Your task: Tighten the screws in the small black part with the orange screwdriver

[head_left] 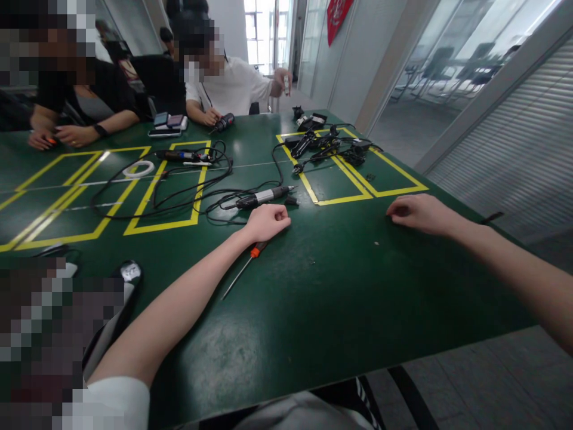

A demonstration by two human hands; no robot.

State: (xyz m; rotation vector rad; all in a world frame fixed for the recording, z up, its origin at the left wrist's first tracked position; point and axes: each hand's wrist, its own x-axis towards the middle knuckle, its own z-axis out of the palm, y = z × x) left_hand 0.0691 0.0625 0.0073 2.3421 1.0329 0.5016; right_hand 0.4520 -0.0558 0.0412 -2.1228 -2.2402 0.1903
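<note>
Dark green and faintly scuffed, the tabletop (340, 310) carries everything here. Nearest the wearer, under the wrist of the left hand (267, 222), lies a screwdriver (244, 267): a thin steel shaft with an orange collar, its handle hidden beneath the hand. Its long axis runs diagonally, with the bare tip pointing back toward the wearer and to the left. The left hand is curled into a loose fist, knuckles up, resting on the tabletop; whether the fingers close on the handle cannot be told. Well apart to the right, the right hand (418, 213) lies palm down, fingers bent under and pressed to the surface, holding nothing visible.

Just beyond the left hand rests an electric screwdriver (262, 196), a slim cylinder of black and silver, lying nearly crosswise with its bit end to the right, trailing black cable (179, 200) over yellow tape rectangles (161, 224). Farther off, beyond the right hand, sits a tangle of black adapters (329, 146). At the far edge other people rest their hands on the tabletop.
</note>
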